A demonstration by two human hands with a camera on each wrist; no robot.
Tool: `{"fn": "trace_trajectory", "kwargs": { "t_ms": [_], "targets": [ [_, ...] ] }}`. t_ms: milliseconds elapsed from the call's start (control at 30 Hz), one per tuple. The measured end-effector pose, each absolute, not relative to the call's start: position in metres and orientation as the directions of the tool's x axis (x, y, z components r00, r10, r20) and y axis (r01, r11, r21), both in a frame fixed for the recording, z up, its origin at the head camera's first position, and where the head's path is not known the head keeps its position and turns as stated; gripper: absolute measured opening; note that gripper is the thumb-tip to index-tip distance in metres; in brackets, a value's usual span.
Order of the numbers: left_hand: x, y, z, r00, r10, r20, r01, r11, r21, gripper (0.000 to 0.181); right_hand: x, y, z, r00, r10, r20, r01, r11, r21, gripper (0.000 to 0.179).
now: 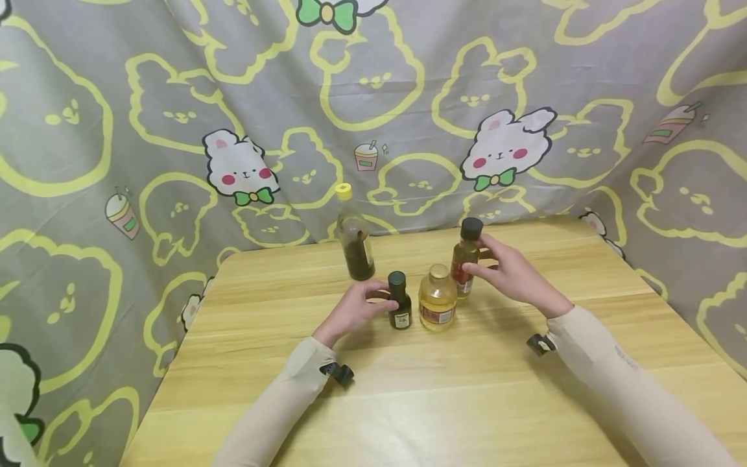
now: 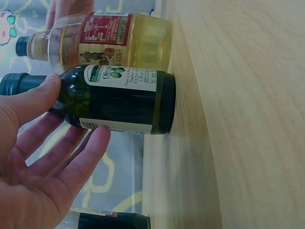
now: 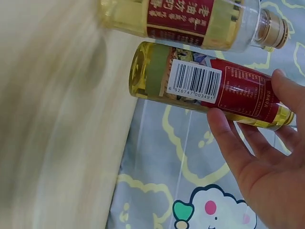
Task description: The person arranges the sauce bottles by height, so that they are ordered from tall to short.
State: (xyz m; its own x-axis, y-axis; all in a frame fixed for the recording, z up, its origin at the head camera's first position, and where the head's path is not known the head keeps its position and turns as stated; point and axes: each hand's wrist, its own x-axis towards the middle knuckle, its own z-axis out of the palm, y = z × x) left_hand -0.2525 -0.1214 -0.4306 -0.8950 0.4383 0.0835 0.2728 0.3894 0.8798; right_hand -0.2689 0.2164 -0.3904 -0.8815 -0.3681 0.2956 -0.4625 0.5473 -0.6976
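My left hand (image 1: 356,310) holds a small dark green olive oil bottle (image 1: 401,312) by its neck and shoulder. In the left wrist view, the thumb lies along the neck and the fingers curve under the label. To the right, my right hand (image 1: 513,272) grips a slim bottle of yellow oil (image 3: 190,86) with a black cap; thumb and fingers lie on either side of its red label. Between the two stands a rounder bottle of pale yellow oil (image 1: 436,314), upright and touched by neither hand. All three bottles are close together.
A taller bottle of dark liquid (image 1: 357,253) with a yellow cap stands behind my left hand. The wooden table (image 1: 408,415) runs back to a grey curtain (image 1: 280,117) with cartoon bears. Small black devices (image 1: 338,373) sit at both wrists.
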Motion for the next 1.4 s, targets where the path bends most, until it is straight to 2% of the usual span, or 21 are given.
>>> {"fn": "trace_trajectory", "kwargs": {
  "t_ms": [600, 833, 1400],
  "targets": [
    [-0.254, -0.120, -0.433, -0.905, 0.420, 0.068, 0.257, 0.411, 0.875, 0.032, -0.291, 0.189, -0.382, -0.893, -0.366, 0.261, -0.428, 0.519, -0.740, 0.055],
    [-0.252, -0.120, -0.431, -0.903, 0.422, 0.073, 0.262, 0.409, 0.874, 0.032, -0.304, 0.183, -0.377, -0.905, -0.360, 0.228, -0.403, 0.548, -0.733, 0.065],
    [-0.255, -0.121, -0.434, -0.903, 0.421, 0.083, 0.269, 0.406, 0.874, 0.031, -0.332, 0.154, -0.375, -0.875, -0.428, 0.226, -0.437, 0.497, -0.750, 0.063]
  ]
}}
